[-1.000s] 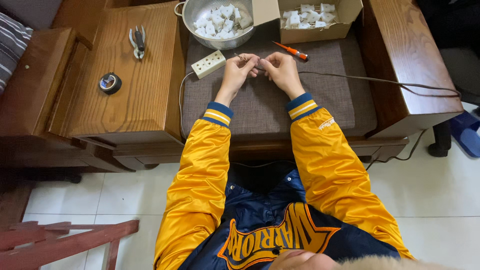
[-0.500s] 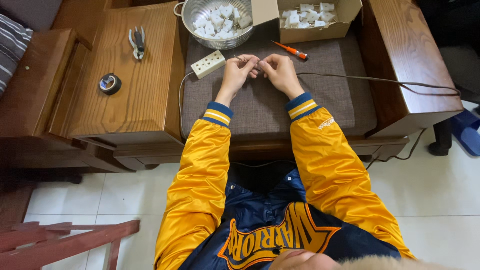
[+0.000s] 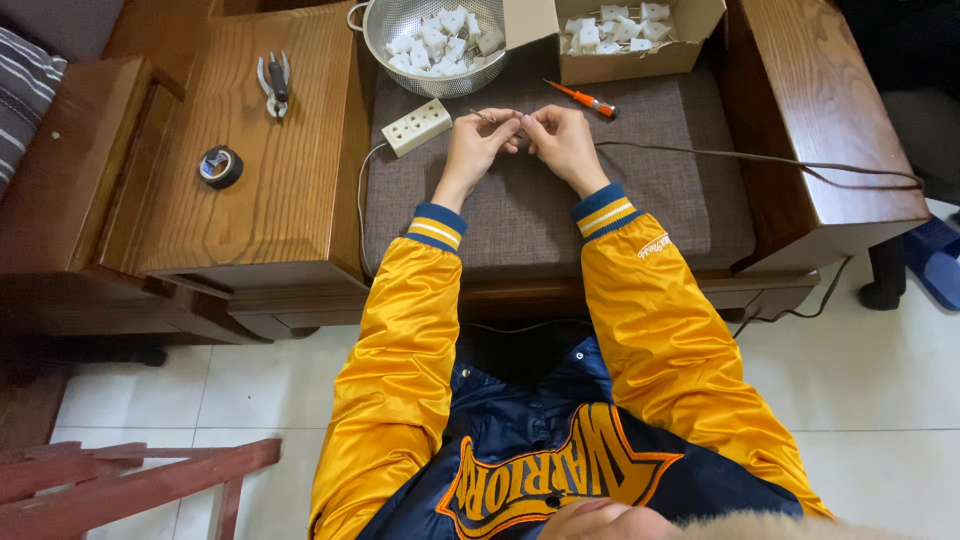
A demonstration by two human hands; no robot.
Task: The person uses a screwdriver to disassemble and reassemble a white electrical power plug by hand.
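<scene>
Two hands, left hand (image 3: 478, 145) and right hand (image 3: 560, 142), fingertips pinched together over coarse brown woven cushion (image 3: 520, 215). Between them, a thin wire end (image 3: 480, 115), too small to make out clearly; thumbs and forefingers closed tight on it, other fingers curled. Dark cable (image 3: 760, 160) trailing off rightward from the right hand. Just left of the grip, white oblong socket strip (image 3: 416, 127). Just beyond, orange-handled screwdriver (image 3: 588, 99). Farther, perforated metal colander (image 3: 430, 45) and cardboard box (image 3: 630, 40), both holding small white parts, partly cut off.
</scene>
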